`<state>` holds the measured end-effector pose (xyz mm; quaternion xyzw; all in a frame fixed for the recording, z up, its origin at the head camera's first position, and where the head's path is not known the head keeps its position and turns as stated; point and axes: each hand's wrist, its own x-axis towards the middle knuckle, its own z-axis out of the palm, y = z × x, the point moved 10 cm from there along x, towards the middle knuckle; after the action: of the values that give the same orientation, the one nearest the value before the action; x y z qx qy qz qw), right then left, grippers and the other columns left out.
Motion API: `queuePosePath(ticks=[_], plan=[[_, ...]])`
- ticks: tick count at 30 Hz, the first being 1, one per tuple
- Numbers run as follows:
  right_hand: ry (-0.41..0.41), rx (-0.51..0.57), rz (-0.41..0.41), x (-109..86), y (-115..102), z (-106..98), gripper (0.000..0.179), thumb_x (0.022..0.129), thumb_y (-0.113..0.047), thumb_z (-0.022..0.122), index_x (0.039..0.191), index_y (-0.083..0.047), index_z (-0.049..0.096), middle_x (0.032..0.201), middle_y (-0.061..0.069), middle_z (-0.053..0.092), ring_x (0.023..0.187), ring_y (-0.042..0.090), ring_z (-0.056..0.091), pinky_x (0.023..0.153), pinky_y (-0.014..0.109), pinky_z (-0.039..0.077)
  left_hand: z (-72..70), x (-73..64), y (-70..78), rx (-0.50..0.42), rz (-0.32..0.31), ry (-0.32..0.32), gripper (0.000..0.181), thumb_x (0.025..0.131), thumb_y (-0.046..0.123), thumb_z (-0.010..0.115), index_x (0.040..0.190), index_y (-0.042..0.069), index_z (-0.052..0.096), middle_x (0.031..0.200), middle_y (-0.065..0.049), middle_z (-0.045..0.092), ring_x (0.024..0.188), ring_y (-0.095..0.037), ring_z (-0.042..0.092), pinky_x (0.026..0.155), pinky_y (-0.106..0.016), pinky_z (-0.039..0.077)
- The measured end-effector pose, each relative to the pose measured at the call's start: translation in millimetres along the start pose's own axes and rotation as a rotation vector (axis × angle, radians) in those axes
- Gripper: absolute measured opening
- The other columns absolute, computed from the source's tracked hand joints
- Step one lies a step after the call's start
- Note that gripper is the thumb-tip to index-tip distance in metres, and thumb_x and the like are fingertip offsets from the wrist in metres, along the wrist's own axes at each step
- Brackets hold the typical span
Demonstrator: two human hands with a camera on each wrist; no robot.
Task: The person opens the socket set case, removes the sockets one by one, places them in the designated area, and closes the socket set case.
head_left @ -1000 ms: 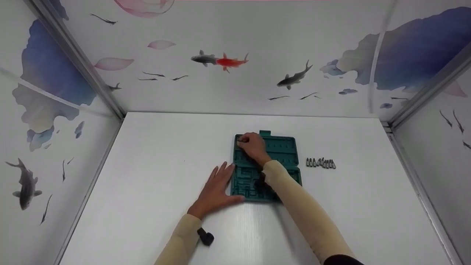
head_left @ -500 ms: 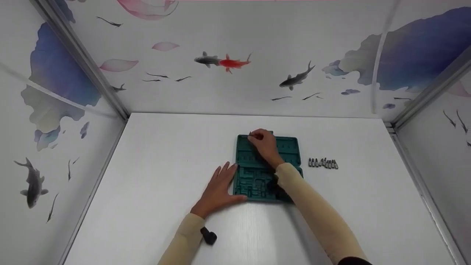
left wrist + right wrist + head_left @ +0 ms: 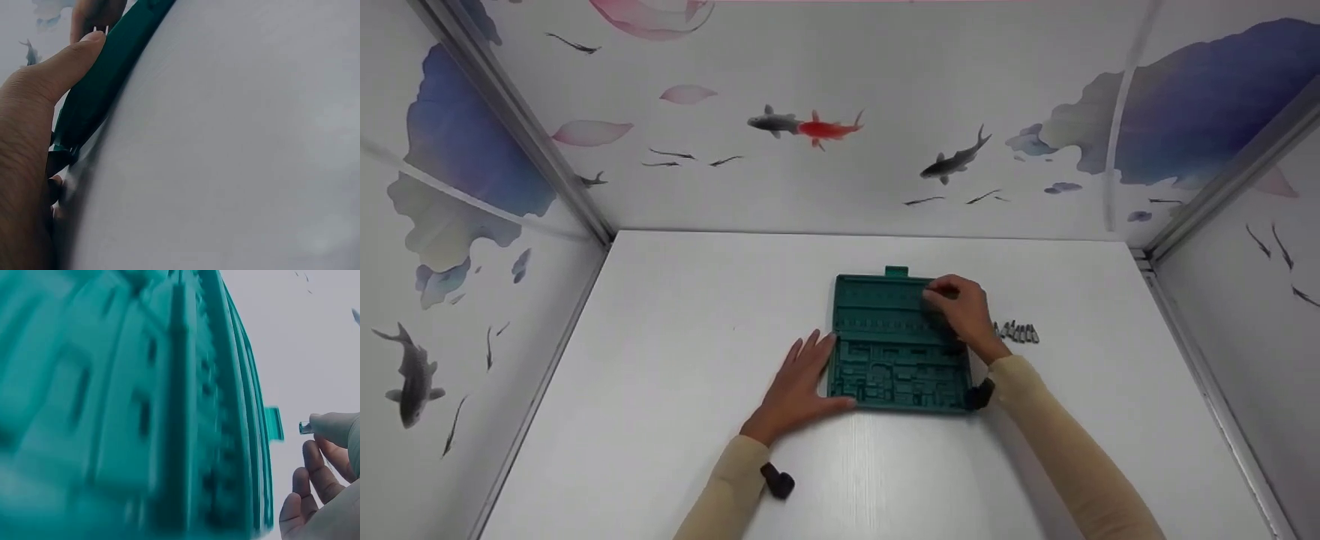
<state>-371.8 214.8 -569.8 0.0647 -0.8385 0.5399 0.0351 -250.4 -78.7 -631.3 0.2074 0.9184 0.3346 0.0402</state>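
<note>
A green tool case [image 3: 901, 375] lies unfolded on the white table, its moulded slots facing up. My left hand [image 3: 799, 394] rests against its left side with the fingers straight, and the thumb [image 3: 79, 59] lies on the front edge. Over the upper right part of the lid half [image 3: 877, 289], my right hand [image 3: 964, 307] pinches a small metal bit [image 3: 305, 428] between thumb and forefinger. Only one end of the bit shows in the right wrist view. To the right of the case stand several metal bits [image 3: 1021, 332] in a row, partly hidden by the right hand.
Low walls printed with fish and petals close off the back [image 3: 697, 195] and both sides. The white tabletop [image 3: 682, 322] extends around the case. A green latch tab [image 3: 896, 271] sticks out from the case's far edge.
My right hand has moved from the lid's far left corner to its right side, carrying the bit. My left hand stays at the case's left edge.
</note>
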Motion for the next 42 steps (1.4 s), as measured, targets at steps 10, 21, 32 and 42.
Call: queuePosePath(ticks=[10,21,32,42], plan=[[0.077,-0.082,0.094,-27.0,35,-56,0.024,0.106,-0.026,0.078,0.119,-0.006,0.079,0.119,0.013,0.075,0.101,0.023,0.066,0.070,0.023,0.058,-0.4,-3.6,-3.2,-0.006,-0.002,0.005,0.123,0.088,0.084,0.070,0.178,0.018,0.020,0.184,-0.003,0.022,0.171,-0.023,0.011,0.139,-0.048,0.004],[0.093,-0.107,0.136,-54.2,52,-100,0.028,0.108,-0.024,0.075,0.123,-0.001,0.078,0.123,0.018,0.075,0.109,0.024,0.065,0.079,0.015,0.057,-2.9,-4.0,-2.0,-0.009,0.019,0.020,0.121,0.089,0.080,0.073,0.178,0.017,0.020,0.183,-0.004,0.024,0.171,-0.024,0.012,0.139,-0.047,0.004],[0.149,-0.173,0.207,-73.0,71,-135,0.029,0.107,-0.026,0.076,0.124,-0.002,0.078,0.121,0.017,0.076,0.102,0.013,0.067,0.076,0.018,0.055,-0.5,-2.6,-1.0,-0.007,0.003,0.003,0.121,0.089,0.083,0.071,0.179,0.019,0.020,0.184,-0.002,0.022,0.171,-0.020,0.010,0.139,-0.045,0.003],[0.168,-0.216,0.253,-88.1,82,-160,0.035,0.107,-0.030,0.076,0.128,-0.002,0.077,0.126,0.018,0.075,0.106,0.017,0.064,0.077,0.018,0.052,0.3,-0.7,1.0,-0.002,0.001,-0.011,0.123,0.089,0.083,0.071,0.179,0.018,0.018,0.184,-0.001,0.021,0.171,-0.018,0.009,0.138,-0.042,0.002]])
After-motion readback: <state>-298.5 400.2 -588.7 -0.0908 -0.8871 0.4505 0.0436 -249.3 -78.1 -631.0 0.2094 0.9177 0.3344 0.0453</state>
